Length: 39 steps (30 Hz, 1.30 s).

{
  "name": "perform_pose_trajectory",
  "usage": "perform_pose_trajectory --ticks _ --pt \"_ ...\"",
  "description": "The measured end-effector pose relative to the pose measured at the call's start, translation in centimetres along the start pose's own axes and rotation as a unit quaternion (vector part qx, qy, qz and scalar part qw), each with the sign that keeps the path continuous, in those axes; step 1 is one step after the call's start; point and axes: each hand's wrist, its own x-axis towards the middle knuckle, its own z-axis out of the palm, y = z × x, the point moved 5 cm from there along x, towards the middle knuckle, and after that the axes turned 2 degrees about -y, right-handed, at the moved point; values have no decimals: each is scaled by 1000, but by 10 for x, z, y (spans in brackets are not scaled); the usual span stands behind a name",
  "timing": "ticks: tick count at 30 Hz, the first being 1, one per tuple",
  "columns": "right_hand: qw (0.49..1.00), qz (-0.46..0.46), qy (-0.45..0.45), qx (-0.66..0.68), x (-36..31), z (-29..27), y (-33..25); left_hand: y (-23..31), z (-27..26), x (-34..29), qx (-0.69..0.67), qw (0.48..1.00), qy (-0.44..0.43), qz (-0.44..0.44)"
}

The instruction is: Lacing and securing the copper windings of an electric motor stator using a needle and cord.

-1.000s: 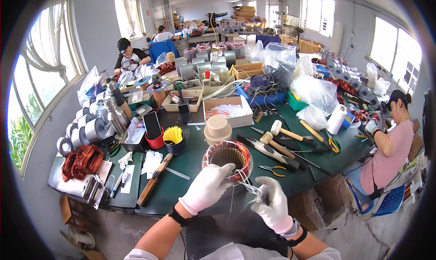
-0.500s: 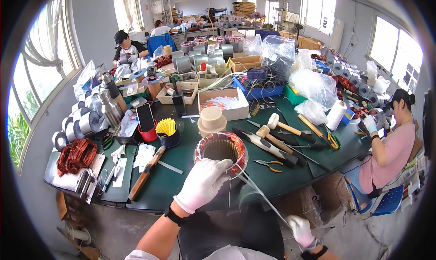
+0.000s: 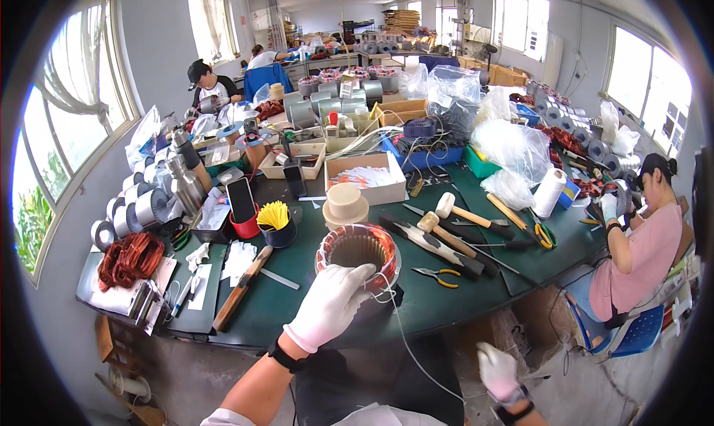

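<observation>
My left hand (image 3: pixel 332 301), in a white glove, grips the near rim of a stator (image 3: pixel 387 247) standing at the table's front edge. Red-brown copper windings and white lacing ring its top; its slotted bore faces up. From the lacing, a white cord (image 3: pixel 407 346) hangs in a loose curve past the table edge. My right hand (image 3: pixel 498 370), also gloved, is low at the right, off the table and apart from the stator. Its fingers look curled and slightly blurred; what they hold, if anything, cannot be made out. A thin dark-tipped rod shows beside it.
Beyond the stator stand a cream round block (image 3: pixel 346 203) and a box of paper slips (image 3: pixel 364 179). Right lie yellow-handled pliers (image 3: pixel 437 275) and mallets (image 3: pixel 445 205); left, a wooden-handled tool (image 3: pixel 242 288) and copper coils (image 3: pixel 134 259). A co-worker in pink (image 3: pixel 651 236) sits right.
The white cord, pulled taut toward my right hand before, now hangs slack in a curve. My right hand has shifted slightly upward. My left hand keeps its hold on the stator rim.
</observation>
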Motion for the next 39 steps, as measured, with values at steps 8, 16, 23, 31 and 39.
perform_pose_trajectory --ticks 8,16,23,31,39 --pt "828 -65 -351 434 76 47 -203 -8 -10 -10 2 999 19 -27" --pt "804 -380 -8 456 137 -15 -247 -15 -5 -11 10 1000 -22 -4" --pt "657 -84 -90 744 104 42 -206 -17 -4 -1 -43 998 2 50" --pt "815 -62 -89 570 96 28 -215 -12 -4 -5 -34 997 35 56" --pt "859 -418 11 295 96 -11 -249 -9 -7 -11 62 997 28 -38"
